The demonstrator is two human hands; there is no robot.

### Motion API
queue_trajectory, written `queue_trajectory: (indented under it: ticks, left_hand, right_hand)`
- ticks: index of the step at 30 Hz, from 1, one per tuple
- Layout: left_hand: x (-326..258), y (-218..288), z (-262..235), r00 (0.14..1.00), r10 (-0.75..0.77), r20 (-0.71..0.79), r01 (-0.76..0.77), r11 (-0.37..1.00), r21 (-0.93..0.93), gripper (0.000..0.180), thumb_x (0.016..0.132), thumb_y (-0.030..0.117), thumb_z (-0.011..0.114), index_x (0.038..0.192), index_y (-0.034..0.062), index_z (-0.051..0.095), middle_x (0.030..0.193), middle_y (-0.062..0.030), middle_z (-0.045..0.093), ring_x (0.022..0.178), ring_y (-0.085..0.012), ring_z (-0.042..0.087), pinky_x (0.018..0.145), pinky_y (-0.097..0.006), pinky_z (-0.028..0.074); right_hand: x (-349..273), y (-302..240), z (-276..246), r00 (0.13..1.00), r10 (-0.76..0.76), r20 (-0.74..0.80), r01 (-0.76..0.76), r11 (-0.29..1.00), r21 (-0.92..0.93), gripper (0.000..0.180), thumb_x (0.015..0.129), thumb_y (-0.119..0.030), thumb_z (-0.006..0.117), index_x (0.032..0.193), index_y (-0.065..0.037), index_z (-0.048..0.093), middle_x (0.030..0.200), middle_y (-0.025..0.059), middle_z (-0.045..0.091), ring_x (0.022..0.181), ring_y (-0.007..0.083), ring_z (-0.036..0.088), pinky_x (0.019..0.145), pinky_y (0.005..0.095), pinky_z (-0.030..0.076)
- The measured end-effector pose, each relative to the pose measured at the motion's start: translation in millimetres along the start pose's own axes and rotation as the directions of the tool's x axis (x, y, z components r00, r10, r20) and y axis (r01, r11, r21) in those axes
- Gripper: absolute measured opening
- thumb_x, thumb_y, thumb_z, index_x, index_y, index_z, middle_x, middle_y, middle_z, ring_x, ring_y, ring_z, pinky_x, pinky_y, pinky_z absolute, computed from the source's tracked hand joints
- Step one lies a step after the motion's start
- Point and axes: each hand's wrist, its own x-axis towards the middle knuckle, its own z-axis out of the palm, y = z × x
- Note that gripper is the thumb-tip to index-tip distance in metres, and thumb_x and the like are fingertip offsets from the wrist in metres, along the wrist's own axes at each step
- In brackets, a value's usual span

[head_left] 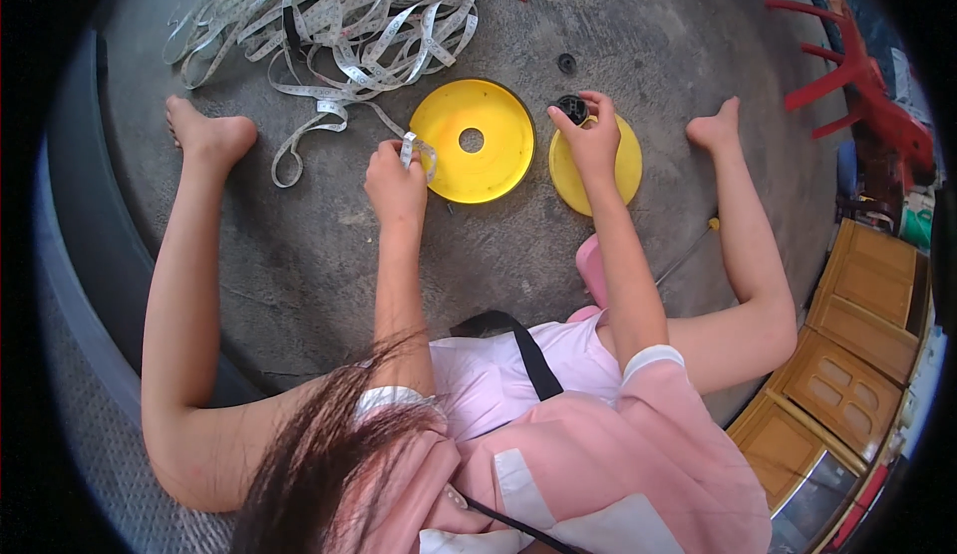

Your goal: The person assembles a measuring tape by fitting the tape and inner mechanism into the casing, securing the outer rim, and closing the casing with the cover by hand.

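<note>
I sit on a grey concrete floor with my legs spread. My left hand (395, 180) pinches the end of a white measuring tape (329, 25), whose long tangled heap lies ahead to the left. A yellow disc with a centre hole (477, 170) lies flat just right of that hand. My right hand (590, 137) rests on a second yellow disc (630, 160) and holds a small black round part (572, 107) at its far edge.
Another small black ring (566, 62) lies on the floor beyond the discs. A red plastic frame (857, 85) stands at the right. Wooden panelled pieces (847, 355) lie at the lower right. A dark raised edge (90, 215) runs along the left.
</note>
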Motion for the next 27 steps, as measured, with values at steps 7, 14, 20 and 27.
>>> queue_trajectory:
  ticks: [7,14,20,27]
  left_hand:
    - [-3,-9,-2,0.998,0.043,-0.047,-0.048,0.993,-0.106,0.017,0.067,0.010,0.054,0.081,-0.0005,0.051,0.075,-0.0165,0.053,0.070,-0.0324,0.052,0.062,-0.038,0.041]
    - [1,0,-22,0.990,0.102,-0.100,-0.118,0.978,-0.171,0.014,0.067,0.006,0.053,0.080,-0.0003,0.052,0.072,-0.0152,0.053,0.066,-0.0310,0.052,0.059,-0.035,0.041]
    - [2,7,-35,0.979,0.132,-0.156,-0.164,0.962,-0.217,0.014,0.067,0.005,0.053,0.080,0.0001,0.052,0.071,-0.0145,0.052,0.065,-0.0306,0.052,0.057,-0.036,0.040]
    - [3,22,-52,0.987,0.117,-0.114,-0.135,0.976,-0.171,0.016,0.067,0.005,0.053,0.081,-0.0011,0.053,0.071,-0.0150,0.053,0.066,-0.0297,0.053,0.059,-0.034,0.041]
  right_hand:
    - [13,13,8,0.994,0.055,0.096,-0.057,0.998,0.017,0.039,0.058,-0.017,0.069,0.091,-0.003,0.053,0.082,0.0072,0.054,0.069,0.0129,0.054,0.061,0.0229,0.043]
    - [4,5,17,0.979,0.036,0.199,-0.130,0.866,0.483,0.029,0.067,-0.008,0.061,0.093,0.001,0.053,0.076,0.0054,0.054,0.063,0.0085,0.051,0.056,0.0188,0.042]
    - [-7,-2,25,0.944,0.085,0.318,-0.260,0.786,0.561,0.026,0.072,-0.006,0.055,0.097,0.002,0.051,0.073,0.0035,0.053,0.064,0.0074,0.050,0.056,0.0183,0.042]
    - [-15,16,35,0.889,0.099,0.447,-0.393,0.665,0.635,0.022,0.076,-0.005,0.046,0.097,0.002,0.050,0.086,0.0059,0.055,0.076,0.0138,0.053,0.066,0.0234,0.042]
